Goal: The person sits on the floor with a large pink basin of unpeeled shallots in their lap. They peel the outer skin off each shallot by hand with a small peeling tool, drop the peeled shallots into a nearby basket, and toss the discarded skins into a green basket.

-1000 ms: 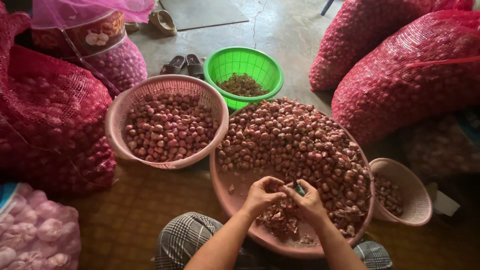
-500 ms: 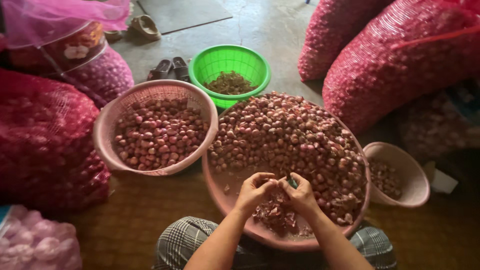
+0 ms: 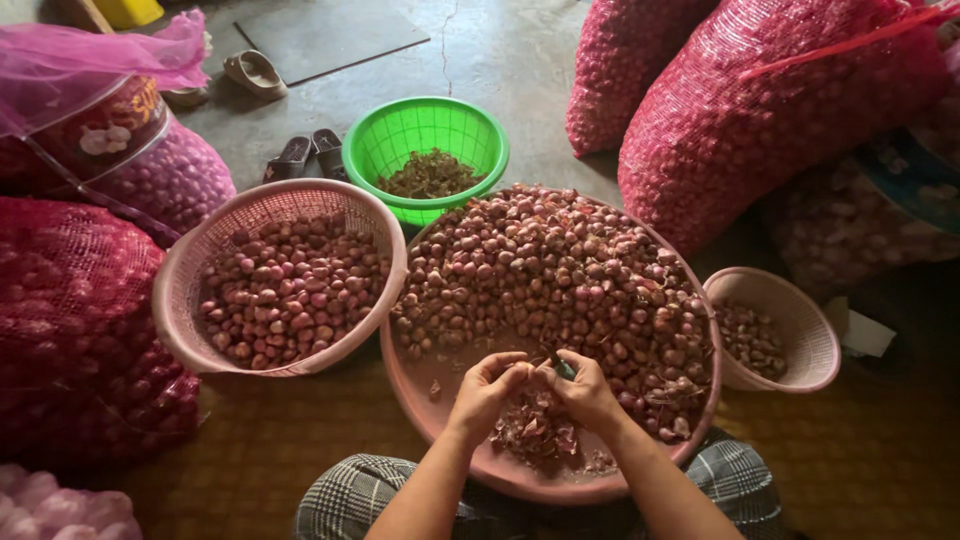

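Far left there's a bunch of red mesh sacks (image 3: 70,330), bulging and knobbly with bulbs showing through the netting. Next to them sits a pink plastic basket (image 3: 190,270) with a slotted woven-look wall, loaded with smooth, shiny reddish-purple shallots (image 3: 290,290). Behind it is a bright green basket (image 3: 440,125), same perforated plastic, with a small heap of dry brownish scraps in the bottom. The middle is taken up by a big round pink basin (image 3: 410,385), piled with shallots (image 3: 560,270) that look duller and more papery-skinned.

At the near edge of that basin the left hand (image 3: 485,392) has its fingers curled in tight, pinching a single shallot (image 3: 528,372) at the fingertips. The right hand (image 3: 585,393) is touching it, closed around a small knife with a dark handle (image 3: 563,367). Flaky pink peels (image 3: 535,432) lie just below both hands.

Over on the right there's a smaller pink basket (image 3: 800,320) with a few shallots, and more fat red sacks (image 3: 760,110) behind.
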